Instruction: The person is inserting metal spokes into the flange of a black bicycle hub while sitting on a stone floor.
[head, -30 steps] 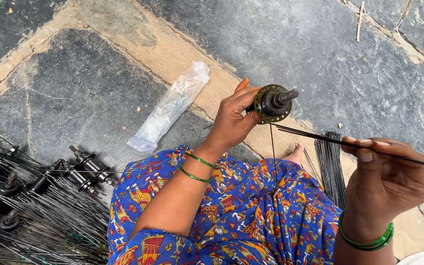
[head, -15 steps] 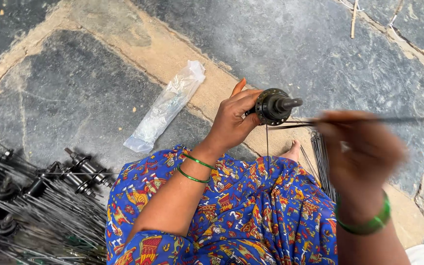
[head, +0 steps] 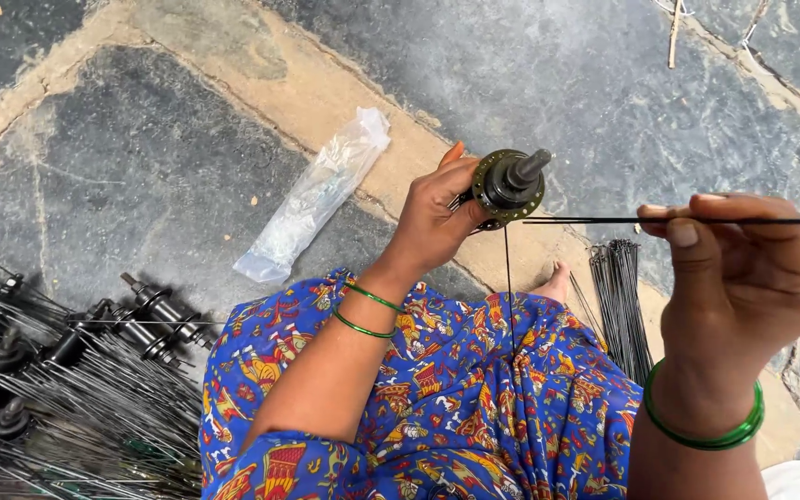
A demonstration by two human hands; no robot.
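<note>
My left hand (head: pixel 437 218) grips a black wheel hub (head: pixel 509 185) with a brass-coloured flange, its axle pointing up and right. One thin spoke (head: pixel 508 268) hangs straight down from the flange. My right hand (head: pixel 743 278) pinches a bundle of thin black spokes (head: pixel 594 220) held level, their tips close to the hub's flange. Green bangles sit on both wrists. A blue patterned garment (head: pixel 437 407) covers my lap below both hands.
A loose bunch of spokes (head: pixel 620 306) lies on the stone floor by my foot. A clear plastic bag (head: pixel 317 199) lies to the left. At the lower left sits a heap of hubs with spokes fitted (head: pixel 67 380).
My right hand has swung its spokes from a slanted hold to level and moved right, bringing the tips beside the hub. My left hand has kept the hub nearly still.
</note>
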